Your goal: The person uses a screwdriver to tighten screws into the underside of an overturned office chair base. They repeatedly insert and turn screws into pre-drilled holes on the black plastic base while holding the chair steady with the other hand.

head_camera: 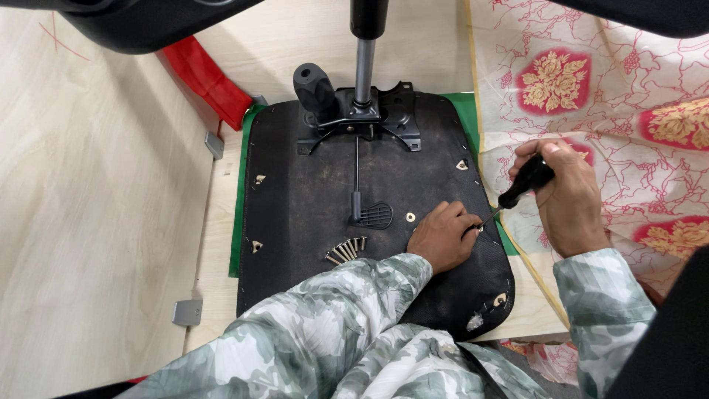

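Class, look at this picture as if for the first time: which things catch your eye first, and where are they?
In the middle lies a black chair seat underside with a metal mounting plate at its top edge. At its right edge the right hand holds a black-handled screwdriver whose tip meets the left hand. A cluster of loose screws lies nearby; a red floral cloth fills the right.

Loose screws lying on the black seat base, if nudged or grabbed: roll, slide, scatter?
The screws lie loose in a small bunch on the flat black seat base, so a nudge would probably scatter them. With heads wider than shanks, they would likely roll in short arcs rather than straight off. They look metal, small and rigid, so probably fiddly to pinch one by one.
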